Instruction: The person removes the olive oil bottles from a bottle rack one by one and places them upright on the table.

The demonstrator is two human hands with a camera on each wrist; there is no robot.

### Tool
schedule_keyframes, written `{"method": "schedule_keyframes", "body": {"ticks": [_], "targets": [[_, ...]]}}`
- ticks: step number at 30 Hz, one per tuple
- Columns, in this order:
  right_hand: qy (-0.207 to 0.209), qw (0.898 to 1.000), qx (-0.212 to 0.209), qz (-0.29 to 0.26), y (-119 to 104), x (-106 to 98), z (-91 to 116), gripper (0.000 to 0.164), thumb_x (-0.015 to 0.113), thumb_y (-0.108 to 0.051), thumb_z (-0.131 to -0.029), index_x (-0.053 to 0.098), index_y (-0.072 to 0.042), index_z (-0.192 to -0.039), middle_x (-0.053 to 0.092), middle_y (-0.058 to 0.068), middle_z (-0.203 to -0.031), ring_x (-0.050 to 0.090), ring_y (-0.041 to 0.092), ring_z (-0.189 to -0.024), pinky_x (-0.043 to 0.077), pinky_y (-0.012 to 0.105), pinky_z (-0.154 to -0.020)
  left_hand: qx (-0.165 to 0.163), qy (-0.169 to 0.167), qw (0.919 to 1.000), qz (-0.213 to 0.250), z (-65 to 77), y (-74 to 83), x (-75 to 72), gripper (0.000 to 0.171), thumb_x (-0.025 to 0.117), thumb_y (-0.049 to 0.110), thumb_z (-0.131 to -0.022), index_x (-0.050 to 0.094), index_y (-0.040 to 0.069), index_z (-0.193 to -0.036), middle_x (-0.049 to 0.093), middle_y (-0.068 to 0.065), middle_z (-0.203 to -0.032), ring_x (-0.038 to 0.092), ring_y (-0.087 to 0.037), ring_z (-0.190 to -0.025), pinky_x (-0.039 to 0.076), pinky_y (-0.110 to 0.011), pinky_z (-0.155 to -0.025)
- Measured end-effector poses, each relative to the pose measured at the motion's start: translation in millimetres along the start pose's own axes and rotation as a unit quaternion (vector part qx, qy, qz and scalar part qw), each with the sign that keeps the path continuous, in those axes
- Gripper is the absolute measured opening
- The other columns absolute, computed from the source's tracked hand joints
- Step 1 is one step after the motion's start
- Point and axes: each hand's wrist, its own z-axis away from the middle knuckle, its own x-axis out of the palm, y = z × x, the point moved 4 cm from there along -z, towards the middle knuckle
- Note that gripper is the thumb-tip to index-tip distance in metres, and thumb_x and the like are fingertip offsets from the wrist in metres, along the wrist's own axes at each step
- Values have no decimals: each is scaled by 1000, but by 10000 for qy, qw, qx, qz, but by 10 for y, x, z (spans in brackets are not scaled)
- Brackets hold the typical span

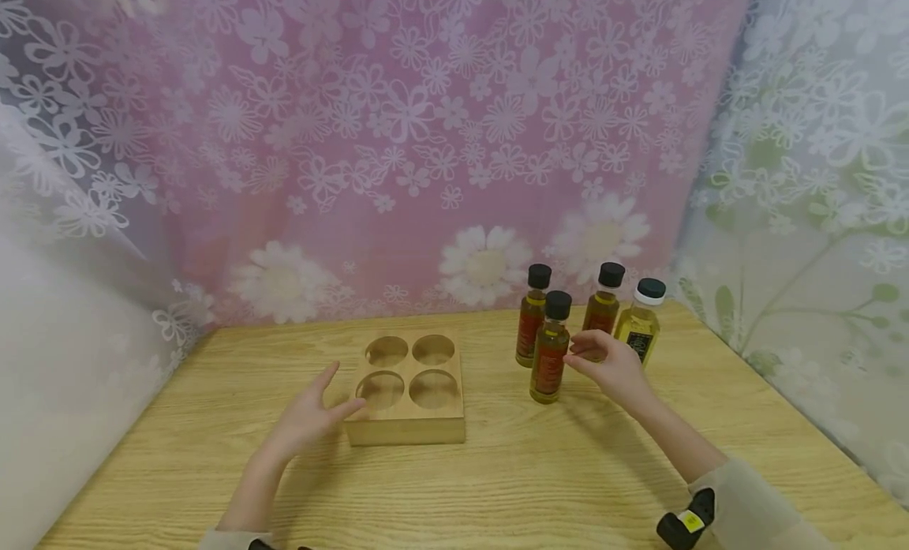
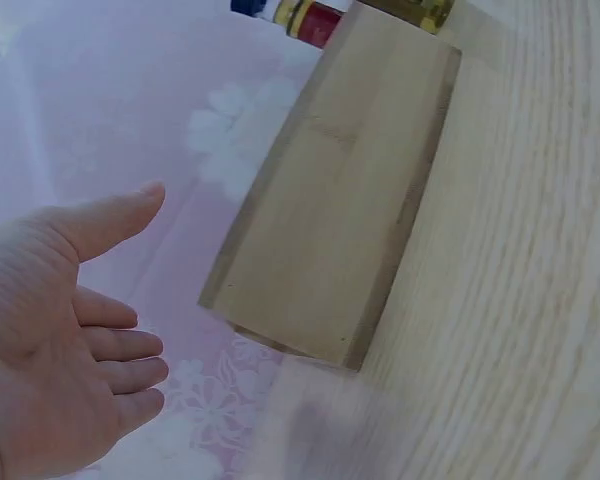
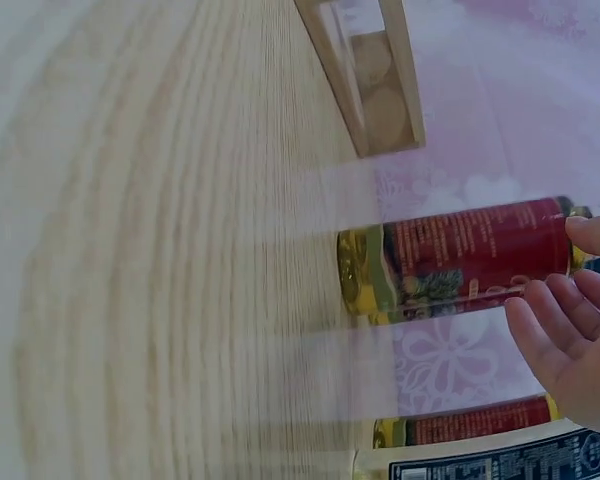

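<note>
A wooden block holder with round wells lies on the table, left of several bottles. My left hand is beside its left end, thumb and fingers spread and holding nothing; the left wrist view shows the palm apart from the wooden block. My right hand is at the right side of the front bottle, which is upright, with a black cap and red label. Seen from the right wrist, the fingers are relaxed and overlap the edge of the red-labelled bottle.
Behind the front bottle are two more red-labelled bottles, one to its left and one to its right. A clear bottle of yellow oil with a dark label stands at the far right. Flowered curtains border the wooden table.
</note>
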Motion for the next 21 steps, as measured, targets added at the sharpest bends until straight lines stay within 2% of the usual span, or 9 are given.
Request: {"method": "schedule_keyframes", "body": {"ticks": [5, 9, 11, 13, 16, 17, 19, 20, 21], "targets": [[-140, 9998, -142, 29, -111, 28, 101, 35, 64, -30, -89, 64, -2, -110, 66, 10, -100, 63, 26, -91, 52, 34, -72, 141, 307, 9992, -197, 61, 34, -110, 78, 54, 45, -92, 21, 1, -147, 23, -26, -147, 20, -46, -133, 24, -61, -102], [-543, 9977, -396, -39, -263, 154, 128, 35, 59, -31, -92, 64, -4, -115, 65, 11, -108, 62, 28, -96, 52, 40, -77, 436, 697, 9959, -385, 65, 61, -193, 69, 48, 44, -95, 30, -2, -143, 34, -26, -142, 42, -44, -120, 33, -58, -97], [-737, 9955, -580, -104, -353, 236, 113, 37, 57, -29, -94, 62, -3, -119, 64, 13, -113, 61, 30, -100, 51, 41, -80, 585, 832, 9939, -432, 48, 91, -240, 65, 47, 42, -96, 32, -2, -142, 38, -25, -140, 60, -38, -86, 43, -53, -88], [-887, 9927, -805, -127, -454, 321, 80, 39, 55, -27, -95, 58, -2, -124, 61, 15, -119, 60, 31, -103, 51, 43, -82, 692, 934, 9915, -583, 11, 133, -295, 64, 46, 42, -96, 33, -1, -142, 45, -26, -133, 52, -30, -56, 46, -51, -80], [-1036, 9884, -1106, 55, -596, 443, -2, 44, 53, -28, -95, 53, -1, -130, 54, 18, -127, 57, 33, -108, 48, 46, -86, 794, 967, 9876, -951, -67, 215, -370, 69, 45, 44, -96, 28, -2, -144, 41, -28, -135, 58, -34, -72, 43, -55, -84], [-1056, 9873, -1178, 167, -638, 480, -40, 46, 53, -30, -95, 51, -2, -132, 52, 18, -130, 56, 33, -107, 47, 47, -86, 864, 991, 9852, -1103, -102, 247, -394, 72, 45, 46, -95, 25, -3, -145, 38, -29, -137, 57, -40, -92, 38, -58, -91], [-1089, 9851, -1264, 405, -712, 547, -125, 50, 52, -34, -95, 48, -5, -135, 48, 18, -134, 54, 33, -110, 46, 49, -87, 1055, 1105, 9779, -1429, -173, 313, -441, 78, 48, 46, -94, 19, -5, -145, 27, -30, -144, 34, -47, -125, 23, -61, -102], [-1119, 9841, -1296, 481, -743, 580, -169, 52, 52, -36, -95, 47, -6, -136, 47, 17, -136, 52, 33, -112, 44, 49, -89, 1142, 1170, 9735, -1598, -208, 340, -461, 80, 50, 45, -94, 16, -6, -146, 24, -30, -145, 19, -47, -133, 19, -61, -103], [-1163, 9831, -1328, 493, -774, 611, -214, 53, 52, -36, -95, 45, -6, -138, 45, 18, -137, 50, 34, -116, 42, 50, -91, 1236, 1257, 9685, -1758, -241, 368, -483, 82, 52, 43, -93, 14, -7, -145, 22, -31, -145, 15, -47, -134, 15, -61, -104]]}}
